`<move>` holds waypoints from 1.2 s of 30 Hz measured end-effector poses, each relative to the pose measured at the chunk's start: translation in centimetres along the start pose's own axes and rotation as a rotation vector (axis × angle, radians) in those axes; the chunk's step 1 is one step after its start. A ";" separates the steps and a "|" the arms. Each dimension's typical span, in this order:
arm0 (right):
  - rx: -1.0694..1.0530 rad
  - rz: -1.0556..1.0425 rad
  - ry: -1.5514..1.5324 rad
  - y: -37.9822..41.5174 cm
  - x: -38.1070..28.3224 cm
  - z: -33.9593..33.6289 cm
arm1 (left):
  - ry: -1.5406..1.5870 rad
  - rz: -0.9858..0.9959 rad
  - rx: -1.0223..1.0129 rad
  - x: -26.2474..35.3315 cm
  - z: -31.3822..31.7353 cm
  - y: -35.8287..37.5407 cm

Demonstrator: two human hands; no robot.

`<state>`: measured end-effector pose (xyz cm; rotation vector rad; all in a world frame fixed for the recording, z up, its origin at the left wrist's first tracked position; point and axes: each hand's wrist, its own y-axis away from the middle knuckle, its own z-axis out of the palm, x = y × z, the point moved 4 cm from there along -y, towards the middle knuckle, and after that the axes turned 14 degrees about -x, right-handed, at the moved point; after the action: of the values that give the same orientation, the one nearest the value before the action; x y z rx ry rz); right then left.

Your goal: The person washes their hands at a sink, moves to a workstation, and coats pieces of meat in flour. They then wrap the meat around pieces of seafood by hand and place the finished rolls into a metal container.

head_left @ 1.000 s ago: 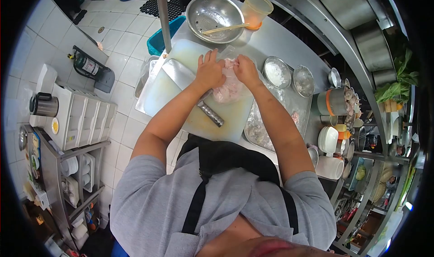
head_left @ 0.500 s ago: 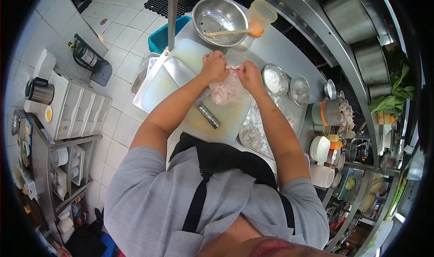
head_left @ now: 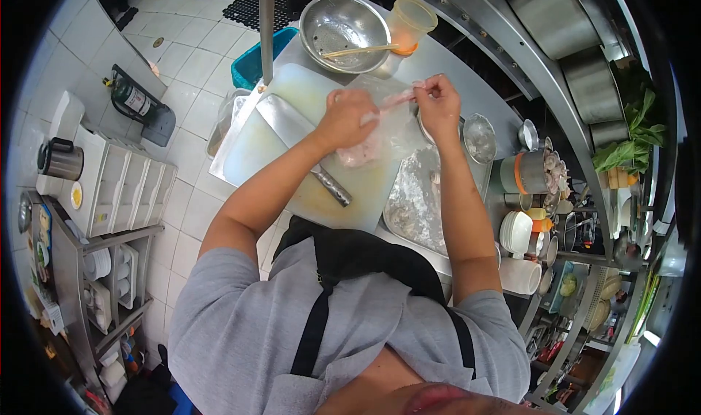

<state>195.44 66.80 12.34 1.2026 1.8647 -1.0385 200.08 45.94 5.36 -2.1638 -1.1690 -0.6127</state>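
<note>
A clear plastic bag (head_left: 358, 154) with pale pink raw meat in it lies on the white cutting board (head_left: 307, 203). My left hand (head_left: 349, 117) is closed on the bag's upper part and covers some of it. Up and to the right, my right hand (head_left: 439, 102) pinches the end of the bag's pinkish, twisted neck, which stretches between both hands. Loose clear film hangs below that stretch. A cleaver (head_left: 288, 127) lies flat on the board left of the bag, its metal handle (head_left: 332, 186) passing under my left forearm.
Behind the board stand a steel bowl (head_left: 345, 28) with chopsticks (head_left: 361, 51) across it and a plastic container (head_left: 413, 22). Right of the board are a flour-dusted tray (head_left: 412, 207) and a small steel bowl (head_left: 480, 139). A metal post (head_left: 266, 28) rises at the table's left corner.
My right hand has moved up and right, away from my left, drawing out the bag's neck. My left hand has shifted slightly down and now covers more of the bag.
</note>
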 end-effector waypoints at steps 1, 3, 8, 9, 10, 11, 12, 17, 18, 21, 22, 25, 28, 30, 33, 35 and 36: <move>0.039 -0.023 -0.048 0.1 -1.6 -0.5 | -0.011 0.007 -0.254 1.0 0.5 0.5; 0.051 -0.022 -0.227 0.3 -4.4 -1.6 | -0.036 0.026 -0.348 1.8 0.8 1.5; 0.001 -0.017 -0.615 2.6 -6.8 -5.3 | 0.106 -0.035 -0.198 2.1 0.8 1.1; -0.030 -0.020 -0.628 3.4 -7.0 -5.9 | 0.526 -0.058 -0.131 2.0 0.8 0.2; -0.002 -0.020 -0.628 4.4 -7.3 -6.4 | 0.944 -0.088 -0.062 2.1 1.2 -0.4; -0.042 -0.008 -0.644 5.4 -7.5 -6.6 | 0.942 -0.079 -0.091 3.0 1.8 -0.7; -0.080 0.005 -0.661 6.6 -7.6 -6.9 | 0.860 0.038 -0.083 4.6 2.0 -1.0; -0.047 0.189 -0.458 12.4 -7.3 -8.6 | 1.030 0.284 -0.596 13.1 5.3 -0.8; -0.049 0.253 -0.338 13.5 -7.2 -8.7 | 1.033 0.290 -0.641 14.1 6.3 -1.0; 0.008 0.249 -0.241 16.5 -6.5 -8.8 | 0.890 0.116 -0.686 16.0 9.7 -1.4; 0.000 0.263 -0.118 17.4 -6.4 -8.9 | 0.892 0.115 -0.719 16.9 10.2 -1.2; 0.070 0.220 -0.110 19.8 -5.8 -10.2 | 0.911 0.236 -0.672 18.3 11.6 -2.5; 0.089 0.245 -0.307 22.0 -5.8 -12.6 | 1.024 0.106 -0.889 18.8 12.0 -3.7; -0.028 0.312 -0.315 22.8 -6.2 -13.7 | 1.018 0.069 -1.013 19.6 12.0 -4.3; -0.091 0.270 -0.388 23.6 -5.2 -15.0 | 1.279 0.102 -1.296 20.7 13.5 -3.9; -0.123 0.253 -0.413 24.2 -4.3 -15.9 | 1.331 0.043 -1.316 21.0 14.5 -3.9; -0.160 0.244 -0.443 24.5 -3.7 -16.2 | 1.392 -0.027 -1.333 21.4 14.8 -3.7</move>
<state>217.59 85.96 16.50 0.9814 1.3920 -0.9120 209.45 70.19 9.51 -1.5814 0.1537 -2.7880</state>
